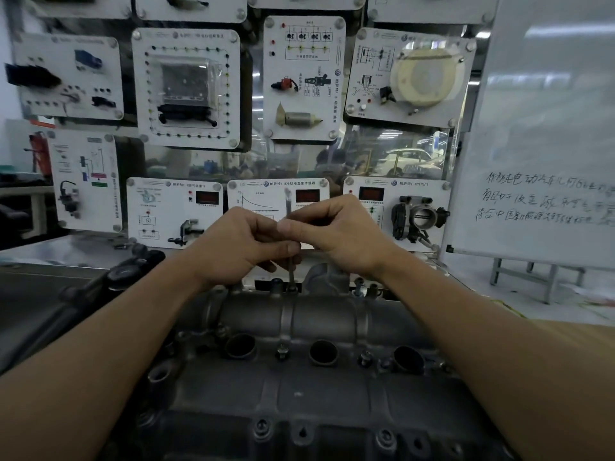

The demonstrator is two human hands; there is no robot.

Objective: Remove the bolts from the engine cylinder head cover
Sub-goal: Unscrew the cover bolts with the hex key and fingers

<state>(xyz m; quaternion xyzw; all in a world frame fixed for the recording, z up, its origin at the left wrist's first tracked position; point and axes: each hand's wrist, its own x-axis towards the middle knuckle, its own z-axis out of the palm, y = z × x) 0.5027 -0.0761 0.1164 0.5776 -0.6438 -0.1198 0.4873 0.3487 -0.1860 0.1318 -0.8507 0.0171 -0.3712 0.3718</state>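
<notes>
The grey cylinder head cover (319, 314) fills the lower middle of the head view. A thin metal wrench (288, 207) stands upright, its lower end on a bolt (292, 287) at the cover's far edge. My left hand (243, 247) pinches the shaft low down. My right hand (339, 234) grips it higher up, fingers closed round it. Other bolts stand raised: one (282, 352) between two round plug holes, one (365, 358) to its right, one (358, 287) at the far right edge.
A wall of white display panels (186, 88) with car parts stands just behind the engine. A whiteboard (545, 161) with handwriting leans at the right. A black part (133, 267) lies on the bench at the left.
</notes>
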